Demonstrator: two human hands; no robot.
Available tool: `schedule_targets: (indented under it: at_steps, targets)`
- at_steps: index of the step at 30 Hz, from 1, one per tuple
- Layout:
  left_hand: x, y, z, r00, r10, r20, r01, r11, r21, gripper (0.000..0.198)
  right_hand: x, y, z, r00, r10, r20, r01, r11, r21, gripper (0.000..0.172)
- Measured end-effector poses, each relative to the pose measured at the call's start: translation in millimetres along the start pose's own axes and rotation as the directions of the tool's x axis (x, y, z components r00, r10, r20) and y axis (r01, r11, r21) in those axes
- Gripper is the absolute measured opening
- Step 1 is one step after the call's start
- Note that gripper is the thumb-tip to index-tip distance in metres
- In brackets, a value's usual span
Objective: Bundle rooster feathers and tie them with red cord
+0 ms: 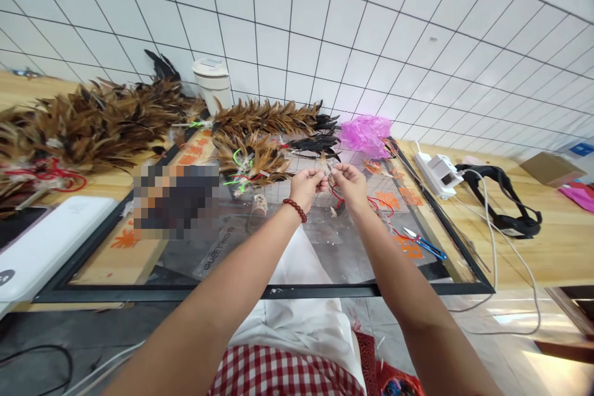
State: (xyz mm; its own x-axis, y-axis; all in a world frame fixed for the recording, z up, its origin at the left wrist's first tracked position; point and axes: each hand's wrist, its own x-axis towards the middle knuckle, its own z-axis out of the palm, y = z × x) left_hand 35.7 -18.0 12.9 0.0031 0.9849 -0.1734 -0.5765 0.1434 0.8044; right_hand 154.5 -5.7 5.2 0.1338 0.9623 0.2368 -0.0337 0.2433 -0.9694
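Observation:
My left hand (307,189) and my right hand (349,184) meet over the glass-topped frame, both with fingers pinched. Between them is a small pale brown feather (323,163), its lower end hidden by the fingertips. Which hand bears it more I cannot make out; both seem to grip it. Red cord (371,203) trails on the glass by my right hand. Just left of my hands lies a bundle of brown feathers (260,158) with green and red ties. Behind it stretches a longer brown feather strip (271,116) ending in black feathers (315,145).
Blue-handled thread snips (429,247) lie at the right of the black frame (325,291). A pink plastic bag (365,135), a white cup (212,83) and a power strip (439,173) stand toward the wall. Feather bundles (106,117) and a white device (55,241) fill the left.

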Motion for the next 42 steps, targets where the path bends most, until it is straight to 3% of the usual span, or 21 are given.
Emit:
schedule_targets:
  at_steps: [8,17,28,35,39,42]
  targets:
    - [-1,2,2.1,0.995,0.039,-0.090,-0.047,0.995,-0.093,0.013,-1,-10,0,0.995,0.096,0.038,-0.100,0.987,0.129,0.045]
    - [-8,8,1.6,0.991,-0.121,0.059,0.122,0.992,-0.019,0.011,-2,-13,1,0.993,0.109,0.039,-0.115,0.971,0.208,0.050]
    - [-5,4,-0.4,0.976,-0.141,0.169,0.122,0.986,0.115,0.011,-3,-11,3,0.993,0.118,0.022,-0.120,0.980,0.157,0.049]
    - [-5,0,-0.5,0.966,-0.143,0.216,0.097,0.973,0.208,0.013,-6,-6,2,0.986,0.146,0.084,-0.152,0.985,0.075,0.032]
    - [-3,-1,-0.5,0.975,-0.093,0.202,0.052,0.978,0.202,0.016,-2,-2,-2,0.996,0.037,0.082,-0.033,0.998,-0.047,0.030]
    - [2,2,-1.8,0.999,0.049,0.019,-0.051,0.994,0.097,0.016,5,3,-11,0.992,-0.119,-0.035,0.108,0.967,-0.229,0.031]
